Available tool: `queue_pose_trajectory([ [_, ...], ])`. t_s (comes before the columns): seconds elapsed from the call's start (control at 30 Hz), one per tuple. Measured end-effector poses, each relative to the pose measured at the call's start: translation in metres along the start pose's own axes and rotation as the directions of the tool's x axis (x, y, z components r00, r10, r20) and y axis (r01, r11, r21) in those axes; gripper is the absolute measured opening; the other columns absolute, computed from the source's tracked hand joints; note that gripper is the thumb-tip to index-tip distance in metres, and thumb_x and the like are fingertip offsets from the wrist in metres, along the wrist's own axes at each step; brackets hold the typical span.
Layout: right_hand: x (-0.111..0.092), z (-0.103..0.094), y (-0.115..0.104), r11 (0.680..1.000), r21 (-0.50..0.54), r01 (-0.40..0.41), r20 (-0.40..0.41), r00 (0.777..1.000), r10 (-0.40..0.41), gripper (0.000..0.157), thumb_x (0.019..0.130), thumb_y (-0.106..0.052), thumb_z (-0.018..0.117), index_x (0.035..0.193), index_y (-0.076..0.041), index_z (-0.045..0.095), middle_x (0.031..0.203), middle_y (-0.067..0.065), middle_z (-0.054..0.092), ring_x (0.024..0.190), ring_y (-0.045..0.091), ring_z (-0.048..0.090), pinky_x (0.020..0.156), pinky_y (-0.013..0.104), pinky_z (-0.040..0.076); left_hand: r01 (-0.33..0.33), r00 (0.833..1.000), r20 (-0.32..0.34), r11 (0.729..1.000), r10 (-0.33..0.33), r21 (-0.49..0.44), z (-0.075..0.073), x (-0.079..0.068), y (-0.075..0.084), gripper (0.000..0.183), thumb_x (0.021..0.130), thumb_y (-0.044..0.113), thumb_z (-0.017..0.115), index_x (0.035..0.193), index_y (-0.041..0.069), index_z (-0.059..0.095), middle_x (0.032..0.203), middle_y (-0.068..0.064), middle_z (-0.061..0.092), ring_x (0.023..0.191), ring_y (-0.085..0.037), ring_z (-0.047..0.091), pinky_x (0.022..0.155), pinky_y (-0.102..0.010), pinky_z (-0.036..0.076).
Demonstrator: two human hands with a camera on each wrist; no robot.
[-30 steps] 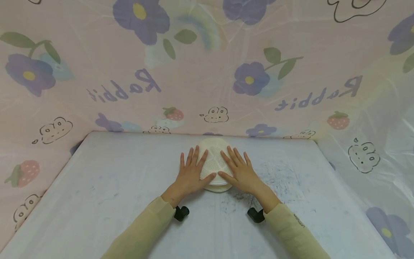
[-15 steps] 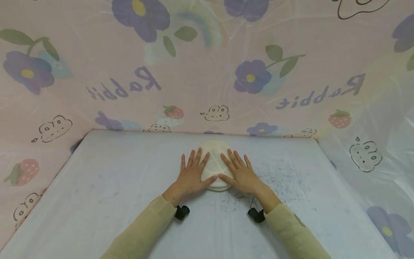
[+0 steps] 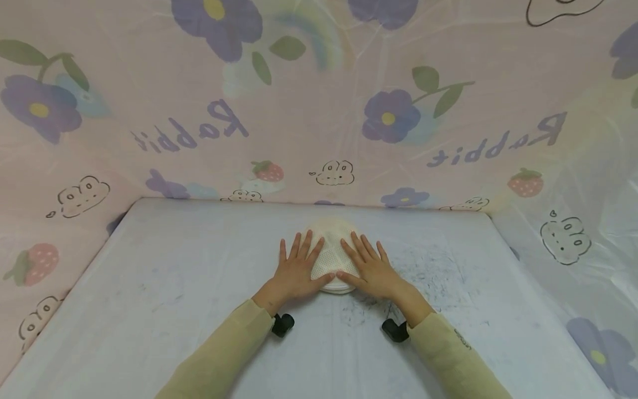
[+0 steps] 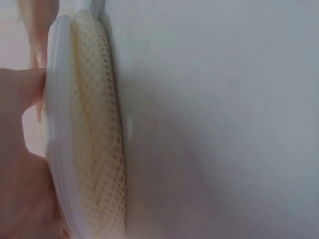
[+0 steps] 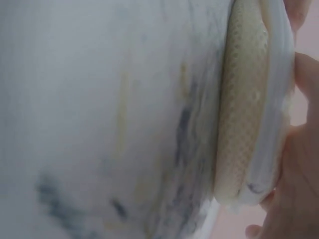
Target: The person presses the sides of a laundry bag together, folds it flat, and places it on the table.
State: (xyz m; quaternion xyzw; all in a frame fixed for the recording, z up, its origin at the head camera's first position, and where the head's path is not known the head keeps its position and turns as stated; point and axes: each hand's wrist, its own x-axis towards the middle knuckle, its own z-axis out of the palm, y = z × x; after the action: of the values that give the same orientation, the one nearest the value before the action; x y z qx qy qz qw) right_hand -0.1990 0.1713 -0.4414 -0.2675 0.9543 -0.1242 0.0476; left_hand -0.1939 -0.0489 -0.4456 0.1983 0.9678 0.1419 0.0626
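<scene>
A round cream mesh laundry bag lies on the white table, close to its back edge. In the left wrist view its side shows a honeycomb mesh wall below a white zipper band. My left hand rests on the bag's left side with fingers spread and straight. On the right side, my right hand lies the same way, also spread. Both thumbs point inward and nearly meet near the bag's front rim. In the right wrist view a small dark curved mark sits at the end of the band.
The white tabletop carries dark smudges and scribbles right of the bag. A pink printed curtain stands behind and at both sides. Black wrist cameras hang under the cuffs, close over the table.
The bag's lower layer stuck out at the front one second ago; now it sits nearly flush under the upper one. Both hands keep their places on the bag, and the head view has tilted slightly.
</scene>
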Motion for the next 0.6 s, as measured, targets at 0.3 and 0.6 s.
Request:
queue_pose_trajectory([
  [0.3,0.0035,0.0046,0.002,1.0,-0.028,-0.003,0.059,0.998,0.005,0.078,0.097,-0.056,0.041,0.156,-0.017,0.007,0.161,0.014,-0.006,0.148,0.039,-0.001,0.112,0.066,0.0,0.014,0.999,0.045,1.0,-0.014,-0.015,0.0048,0.0004,-0.004,0.082,0.093,0.065,0.038,0.156,0.023,0.006,0.161,-0.009,-0.01,0.148,-0.036,-0.009,0.112,-0.064,-0.008],
  [0.6,0.0012,0.0026,-0.0006,1.0,-0.013,-0.013,0.084,0.996,0.014,0.076,0.098,-0.054,0.04,0.156,-0.015,0.008,0.161,0.015,-0.007,0.148,0.039,-0.003,0.112,0.066,-0.001,0.011,0.997,0.074,0.998,-0.007,-0.055,0.0033,-0.0016,-0.0029,0.08,0.094,0.061,0.039,0.156,0.021,0.006,0.161,-0.011,-0.011,0.147,-0.037,-0.012,0.111,-0.065,-0.01],
])
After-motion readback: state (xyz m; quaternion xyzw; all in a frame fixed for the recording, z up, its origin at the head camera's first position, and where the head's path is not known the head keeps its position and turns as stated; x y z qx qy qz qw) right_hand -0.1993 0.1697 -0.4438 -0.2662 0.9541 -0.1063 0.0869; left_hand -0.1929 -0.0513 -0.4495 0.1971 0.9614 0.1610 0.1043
